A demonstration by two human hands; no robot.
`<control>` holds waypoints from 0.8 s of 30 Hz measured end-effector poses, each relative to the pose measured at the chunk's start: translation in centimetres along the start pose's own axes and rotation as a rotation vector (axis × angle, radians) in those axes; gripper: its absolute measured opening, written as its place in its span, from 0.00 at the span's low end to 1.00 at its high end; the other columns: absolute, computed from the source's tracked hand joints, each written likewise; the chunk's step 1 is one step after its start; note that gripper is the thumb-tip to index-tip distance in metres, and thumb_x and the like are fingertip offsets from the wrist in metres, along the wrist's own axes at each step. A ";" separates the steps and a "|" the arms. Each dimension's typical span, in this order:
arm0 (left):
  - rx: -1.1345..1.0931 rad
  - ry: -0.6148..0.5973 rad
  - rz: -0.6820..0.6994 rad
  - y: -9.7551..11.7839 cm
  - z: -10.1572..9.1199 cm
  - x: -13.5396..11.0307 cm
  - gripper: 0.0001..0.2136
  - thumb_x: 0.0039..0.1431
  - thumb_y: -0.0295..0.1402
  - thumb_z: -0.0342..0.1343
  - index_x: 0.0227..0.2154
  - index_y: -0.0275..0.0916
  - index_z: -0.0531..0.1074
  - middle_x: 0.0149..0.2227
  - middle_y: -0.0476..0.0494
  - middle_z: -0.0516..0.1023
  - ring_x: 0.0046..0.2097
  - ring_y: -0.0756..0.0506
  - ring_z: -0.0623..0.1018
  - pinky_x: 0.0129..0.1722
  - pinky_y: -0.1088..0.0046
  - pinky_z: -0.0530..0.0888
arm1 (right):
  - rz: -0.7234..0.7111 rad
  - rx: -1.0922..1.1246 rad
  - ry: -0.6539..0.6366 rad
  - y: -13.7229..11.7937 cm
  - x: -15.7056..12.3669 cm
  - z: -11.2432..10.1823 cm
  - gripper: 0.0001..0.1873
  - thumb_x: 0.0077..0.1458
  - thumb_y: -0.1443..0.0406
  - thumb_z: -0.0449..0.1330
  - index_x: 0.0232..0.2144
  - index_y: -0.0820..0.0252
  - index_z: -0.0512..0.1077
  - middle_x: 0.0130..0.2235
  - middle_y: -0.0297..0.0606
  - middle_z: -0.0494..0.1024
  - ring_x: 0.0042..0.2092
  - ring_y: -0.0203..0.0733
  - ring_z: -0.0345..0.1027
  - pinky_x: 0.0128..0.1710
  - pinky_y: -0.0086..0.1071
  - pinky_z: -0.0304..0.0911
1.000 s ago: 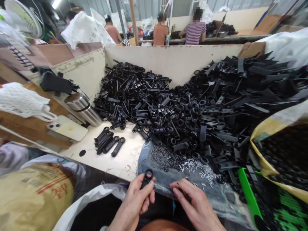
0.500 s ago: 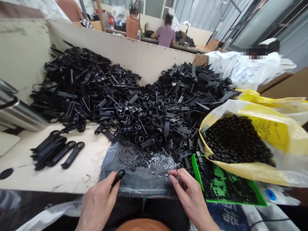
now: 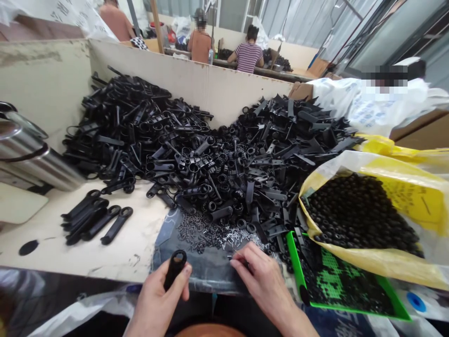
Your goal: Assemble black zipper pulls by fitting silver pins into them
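Observation:
My left hand (image 3: 159, 292) is closed around a black plastic handle (image 3: 174, 267), its ring-shaped end pointing up past the thumb. My right hand (image 3: 261, 276) hovers at the front of the dark mat (image 3: 210, 269), thumb and fingertips pinched together. A small pale pin shows right at those fingertips; whether it is gripped or lying on the mat is unclear. Just beyond are loose silvery pins (image 3: 236, 237) and a spread of small dark pieces (image 3: 196, 231). Several similar black handles (image 3: 117, 225) lie side by side on the left of the table.
A big heap of black plastic parts (image 3: 157, 140) fills the back, against a pale board (image 3: 224, 89). At right, a yellow-white bag (image 3: 333, 250) holds black rings, above a green tray (image 3: 298, 269) of small black bits. A steel flask (image 3: 52, 164) leans left. People sit beyond.
My left hand has turned the handle so its ring end now shows. My right hand has moved left across the mat, nearer the left hand. The whole view has shifted slightly.

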State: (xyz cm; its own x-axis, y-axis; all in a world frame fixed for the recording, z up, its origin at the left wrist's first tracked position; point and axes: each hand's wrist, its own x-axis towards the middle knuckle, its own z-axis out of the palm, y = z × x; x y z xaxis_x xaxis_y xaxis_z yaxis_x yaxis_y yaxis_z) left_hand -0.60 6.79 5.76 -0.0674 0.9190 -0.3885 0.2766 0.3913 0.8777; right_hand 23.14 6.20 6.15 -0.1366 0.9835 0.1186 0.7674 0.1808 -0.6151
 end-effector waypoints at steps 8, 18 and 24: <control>-0.368 -0.186 -0.242 1.7 1.7 -0.4 0.25 0.46 0.57 0.68 0.26 0.37 0.71 0.15 0.53 0.70 0.15 0.58 0.55 0.18 0.80 0.48 | 0.028 -0.096 0.040 -0.1 -0.3 1.6 0.21 0.73 0.58 0.48 0.33 0.58 0.75 0.33 0.38 0.76 0.32 0.42 0.75 0.32 0.31 0.64; -0.333 -0.274 -0.189 2.1 1.8 -1.2 0.26 0.50 0.60 0.64 0.30 0.38 0.73 0.13 0.58 0.62 0.16 0.56 0.51 0.18 0.78 0.46 | 0.089 0.569 -0.027 -4.6 0.8 1.0 0.16 0.66 0.55 0.60 0.31 0.55 0.81 0.28 0.33 0.74 0.31 0.39 0.69 0.31 0.28 0.61; -0.272 -0.285 -0.146 1.9 1.5 -1.4 0.24 0.55 0.57 0.61 0.28 0.38 0.70 0.14 0.58 0.62 0.18 0.55 0.53 0.18 0.77 0.48 | 0.100 0.607 -0.072 -4.2 0.5 1.6 0.14 0.66 0.57 0.60 0.33 0.55 0.81 0.30 0.35 0.75 0.33 0.40 0.69 0.32 0.30 0.61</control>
State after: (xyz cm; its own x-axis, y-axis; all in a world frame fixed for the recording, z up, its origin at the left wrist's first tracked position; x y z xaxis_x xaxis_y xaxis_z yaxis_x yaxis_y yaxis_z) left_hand 1.44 6.16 7.52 0.1915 0.8178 -0.5426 0.0177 0.5499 0.8350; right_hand 18.85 5.90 7.50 -0.1409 0.9900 -0.0021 0.2880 0.0390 -0.9568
